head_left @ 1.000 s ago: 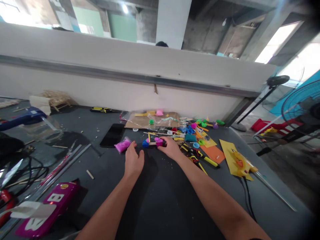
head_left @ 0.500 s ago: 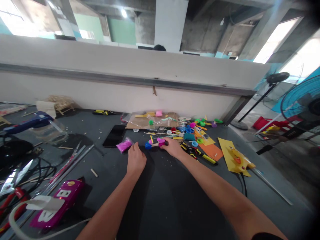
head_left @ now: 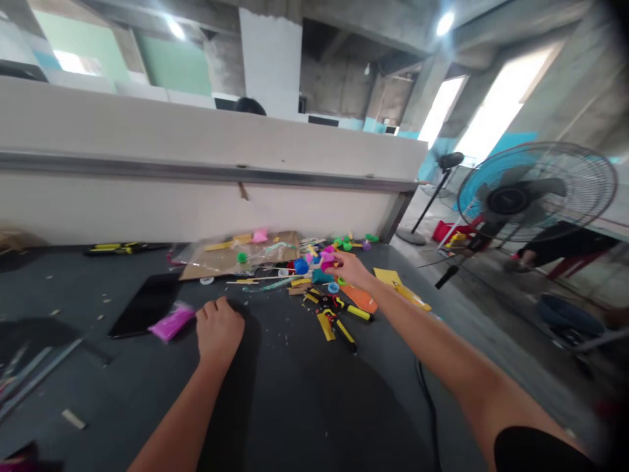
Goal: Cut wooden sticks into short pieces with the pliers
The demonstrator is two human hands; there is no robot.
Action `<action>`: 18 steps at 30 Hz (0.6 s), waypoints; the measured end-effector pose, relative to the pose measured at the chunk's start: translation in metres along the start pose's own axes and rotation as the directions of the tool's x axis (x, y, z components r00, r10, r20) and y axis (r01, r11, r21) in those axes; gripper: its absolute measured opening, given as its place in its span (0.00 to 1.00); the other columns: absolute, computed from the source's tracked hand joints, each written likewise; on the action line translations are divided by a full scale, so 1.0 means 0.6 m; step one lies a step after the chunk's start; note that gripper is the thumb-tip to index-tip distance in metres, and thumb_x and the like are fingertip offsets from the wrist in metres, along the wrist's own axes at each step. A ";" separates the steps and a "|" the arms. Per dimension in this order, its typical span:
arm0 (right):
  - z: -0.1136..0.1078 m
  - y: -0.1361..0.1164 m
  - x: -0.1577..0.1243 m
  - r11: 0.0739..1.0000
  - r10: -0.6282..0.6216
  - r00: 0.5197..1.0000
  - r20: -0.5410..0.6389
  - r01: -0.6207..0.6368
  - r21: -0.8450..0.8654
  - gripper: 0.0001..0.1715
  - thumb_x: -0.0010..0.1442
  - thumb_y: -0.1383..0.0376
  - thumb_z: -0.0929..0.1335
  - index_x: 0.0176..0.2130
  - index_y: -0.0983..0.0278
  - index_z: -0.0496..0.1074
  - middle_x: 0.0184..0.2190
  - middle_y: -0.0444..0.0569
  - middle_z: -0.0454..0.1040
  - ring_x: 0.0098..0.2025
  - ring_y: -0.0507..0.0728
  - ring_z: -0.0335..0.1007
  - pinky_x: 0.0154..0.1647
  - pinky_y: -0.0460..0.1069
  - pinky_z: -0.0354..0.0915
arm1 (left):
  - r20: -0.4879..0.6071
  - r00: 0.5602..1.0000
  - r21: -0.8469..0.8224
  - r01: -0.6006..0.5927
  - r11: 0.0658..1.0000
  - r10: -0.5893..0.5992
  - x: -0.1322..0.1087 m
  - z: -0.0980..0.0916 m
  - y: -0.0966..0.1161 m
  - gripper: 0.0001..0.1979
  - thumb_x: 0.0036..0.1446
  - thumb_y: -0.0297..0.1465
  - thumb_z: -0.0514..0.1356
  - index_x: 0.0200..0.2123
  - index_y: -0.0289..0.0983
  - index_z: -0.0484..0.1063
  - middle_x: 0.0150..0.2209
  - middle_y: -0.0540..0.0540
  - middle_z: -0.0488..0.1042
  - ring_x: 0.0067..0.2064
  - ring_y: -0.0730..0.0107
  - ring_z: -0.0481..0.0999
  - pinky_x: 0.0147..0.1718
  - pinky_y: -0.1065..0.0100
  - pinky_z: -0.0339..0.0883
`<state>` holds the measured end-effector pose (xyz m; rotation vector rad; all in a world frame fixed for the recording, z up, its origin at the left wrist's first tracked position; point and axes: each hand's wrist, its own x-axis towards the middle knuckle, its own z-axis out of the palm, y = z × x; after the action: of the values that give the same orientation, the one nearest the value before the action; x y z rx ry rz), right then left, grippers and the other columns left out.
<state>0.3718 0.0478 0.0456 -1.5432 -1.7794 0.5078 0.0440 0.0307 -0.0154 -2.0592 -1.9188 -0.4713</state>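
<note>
My right hand (head_left: 351, 270) reaches over the clutter, its fingers closed on a small piece of bright pink modelling clay (head_left: 326, 261). A blue round piece (head_left: 301, 266) is at the far end of this piece, joined by what looks like a short pale stick. My left hand (head_left: 220, 328) rests on the dark table with its fingers curled under; whether anything is in them is hidden. Just left of it lies a clear packet of pink-purple clay (head_left: 171, 322), close to a black phone (head_left: 146, 305).
Pliers with yellow-black handles (head_left: 339, 314) lie in front of my right hand. Behind are a cardboard sheet (head_left: 196, 265), small coloured lids and sticks. An orange sheet (head_left: 360, 298) and a black cable (head_left: 426, 406) lie at right. A standing fan (head_left: 511, 196) is beyond the table.
My view has turned to the right. My right hand has lifted the pink and blue piece off the table and carried it further back, over the clutter. My left hand stays beside the packet.
</note>
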 end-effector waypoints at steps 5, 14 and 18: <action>-0.145 0.115 0.022 0.980 0.168 0.972 -0.165 -0.183 -0.083 0.17 0.46 0.66 0.70 0.39 0.66 0.71 0.36 0.48 0.75 0.38 0.56 0.70 0.38 0.47 0.62 | -0.023 0.999 -0.017 -0.033 0.999 0.033 0.004 0.013 -0.004 0.21 0.53 0.29 0.47 0.47 0.22 0.65 0.39 0.30 0.69 0.44 0.48 0.65 0.44 0.56 0.54; -0.212 0.264 0.023 0.894 0.347 0.902 -0.258 -0.401 -0.200 0.11 0.41 0.69 0.72 0.30 0.67 0.72 0.26 0.48 0.73 0.29 0.55 0.67 0.30 0.47 0.59 | 0.041 0.998 -0.024 0.049 0.999 -0.048 0.015 0.013 -0.005 0.22 0.52 0.33 0.49 0.47 0.27 0.66 0.41 0.33 0.68 0.44 0.48 0.66 0.45 0.57 0.57; -0.205 0.297 0.036 0.876 0.370 0.892 -0.259 -0.428 -0.222 0.12 0.40 0.68 0.73 0.30 0.67 0.73 0.24 0.47 0.72 0.29 0.55 0.66 0.30 0.47 0.58 | 0.061 0.995 -0.031 0.077 0.997 -0.075 0.015 0.008 -0.001 0.21 0.53 0.33 0.48 0.47 0.27 0.66 0.42 0.32 0.68 0.44 0.47 0.66 0.44 0.56 0.58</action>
<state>0.5826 0.0863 0.0083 -2.1003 -1.4108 0.2819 0.0442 0.0411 -0.0157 -2.0489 -2.0437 -0.4668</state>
